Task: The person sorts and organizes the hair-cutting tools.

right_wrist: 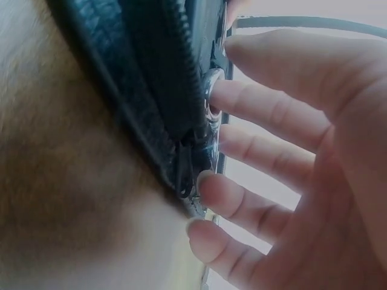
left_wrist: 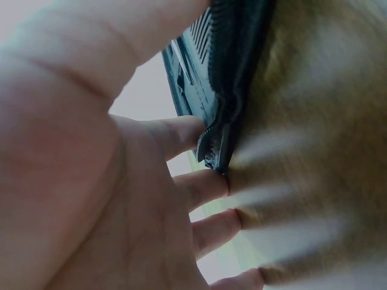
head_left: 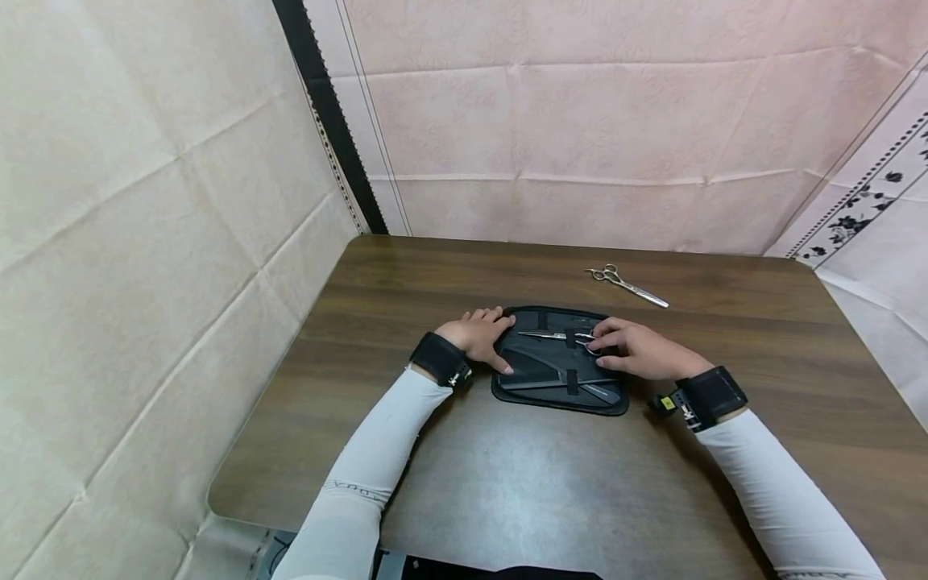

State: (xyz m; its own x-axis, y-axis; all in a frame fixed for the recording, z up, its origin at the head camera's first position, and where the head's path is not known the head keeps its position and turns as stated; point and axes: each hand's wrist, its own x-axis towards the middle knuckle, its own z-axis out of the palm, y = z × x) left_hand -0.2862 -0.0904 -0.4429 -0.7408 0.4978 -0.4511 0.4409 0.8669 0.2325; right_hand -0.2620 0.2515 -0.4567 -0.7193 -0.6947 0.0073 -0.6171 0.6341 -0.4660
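Your white sleeves (head_left: 362, 483) come nearest in the head view, reaching over the worktop (head_left: 507, 483) to the black case (head_left: 558, 405). Scissors (head_left: 545, 335) lie inside the case at a strap (head_left: 570, 341); thinning scissors (head_left: 625, 283) lie beyond its far right side. Your left hand (head_left: 478, 334) spreads at the case's left edge; your right hand (head_left: 645, 350) meets the scissors' rings.

From the left wrist, your straightened fingers reach along the case's zip (left_wrist: 213, 136), apparently steadying it.

From the right wrist, your loosely extended fingers touch a ring, thumb apart. You seem to be settling the scissors at their strap; next probably calls for gentle pressure on the rings.
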